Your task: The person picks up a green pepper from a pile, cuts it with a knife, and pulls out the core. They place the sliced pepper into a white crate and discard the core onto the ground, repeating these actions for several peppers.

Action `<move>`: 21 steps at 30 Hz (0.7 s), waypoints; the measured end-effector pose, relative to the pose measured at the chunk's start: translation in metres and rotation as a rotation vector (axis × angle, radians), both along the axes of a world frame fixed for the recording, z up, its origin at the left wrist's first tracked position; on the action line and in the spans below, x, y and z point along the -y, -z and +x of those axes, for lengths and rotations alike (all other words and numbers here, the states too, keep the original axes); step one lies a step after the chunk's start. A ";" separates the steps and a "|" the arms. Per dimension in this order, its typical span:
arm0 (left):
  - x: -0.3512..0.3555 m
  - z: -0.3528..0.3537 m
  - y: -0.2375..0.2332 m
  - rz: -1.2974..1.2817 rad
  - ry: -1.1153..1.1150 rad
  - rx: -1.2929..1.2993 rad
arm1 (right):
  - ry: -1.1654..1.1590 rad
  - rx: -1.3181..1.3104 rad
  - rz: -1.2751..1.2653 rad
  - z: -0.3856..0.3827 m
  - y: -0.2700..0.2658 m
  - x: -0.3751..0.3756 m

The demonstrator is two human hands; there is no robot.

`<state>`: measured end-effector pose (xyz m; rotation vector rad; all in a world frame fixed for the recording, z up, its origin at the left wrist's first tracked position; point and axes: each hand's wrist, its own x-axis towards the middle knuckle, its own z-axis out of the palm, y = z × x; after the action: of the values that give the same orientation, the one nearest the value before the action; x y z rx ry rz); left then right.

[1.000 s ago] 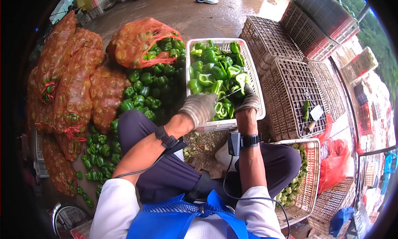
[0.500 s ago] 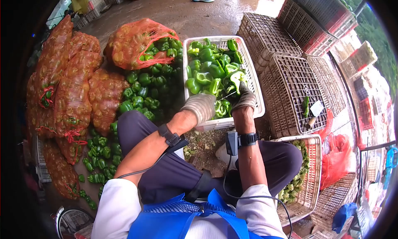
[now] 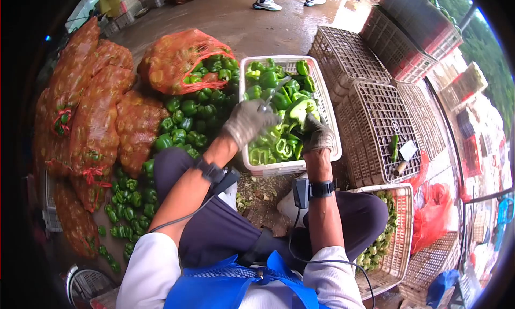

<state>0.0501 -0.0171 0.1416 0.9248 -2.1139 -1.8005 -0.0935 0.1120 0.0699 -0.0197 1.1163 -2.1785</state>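
Observation:
My gloved left hand point(image 3: 248, 122) is closed around a small knife point(image 3: 276, 92), its blade pointing up and away over the white crate point(image 3: 335, 128). The hand is slightly blurred. Over the crate's right side, my gloved right hand point(image 3: 318, 135) grips a cut green bell pepper point(image 3: 301, 110) with its pale inside showing. Under both hands, the crate holds many halved and whole green peppers point(image 3: 266, 79). The knife's handle is mostly hidden in my left fingers.
Loose whole peppers point(image 3: 188, 105) lie left of the crate, beside an open red mesh sack point(image 3: 174, 60). Full sacks point(image 3: 99, 116) stand farther left. Stacked crates point(image 3: 378, 129) are at the right; a crate of trimmings point(image 3: 405, 228) sits by my right knee. Another person's shoes point(image 3: 267, 5) show ahead.
My left hand has moved up and left, swinging the knife away from the pepper. My right hand stays near its place with the pepper. The other person's feet have shifted.

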 end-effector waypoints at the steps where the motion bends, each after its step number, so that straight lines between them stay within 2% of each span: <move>1: 0.003 -0.002 -0.010 0.048 -0.012 -0.059 | -0.019 -0.052 -0.011 0.004 0.005 0.003; 2: 0.005 -0.006 -0.017 0.096 -0.024 -0.118 | -0.075 -0.055 -0.063 0.009 0.007 0.006; 3: 0.019 -0.016 0.000 -0.085 0.009 -0.125 | -0.135 -0.046 -0.082 0.014 0.011 0.010; 4: 0.023 -0.021 -0.002 -0.198 0.074 -0.133 | -0.192 -0.036 -0.098 0.018 0.015 0.012; 6: 0.024 -0.027 0.001 -0.468 0.214 0.008 | -0.259 -0.133 0.037 0.024 0.026 0.010; 7: 0.025 -0.030 0.006 -0.543 0.262 0.080 | -0.241 -0.095 0.041 0.029 0.024 0.010; 9: 0.017 -0.029 0.019 -0.749 0.235 0.075 | -0.193 -0.042 0.074 0.039 0.019 0.011; 10: 0.015 -0.031 0.025 -0.858 0.220 0.070 | -0.251 0.065 0.109 0.040 0.022 0.010; 11: 0.012 -0.035 0.031 -0.772 0.098 0.147 | -0.308 0.173 0.144 0.042 0.026 0.009; 13: 0.009 -0.033 0.036 -0.845 0.060 0.148 | -0.415 0.394 0.172 0.047 0.023 0.010; 16: 0.004 -0.027 0.038 -0.893 0.029 0.104 | -0.461 0.374 0.101 0.042 0.035 0.014; 20: 0.000 -0.026 0.043 -0.813 0.045 0.046 | -0.302 0.307 0.118 0.043 0.051 0.020; 21: 0.000 -0.026 0.046 -0.781 0.055 0.057 | -0.246 0.176 0.194 0.042 0.057 0.016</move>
<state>0.0237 -0.0166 0.0953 0.6981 -2.5619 -0.8073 -0.0512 0.0964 0.0128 0.1131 1.1535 -1.8122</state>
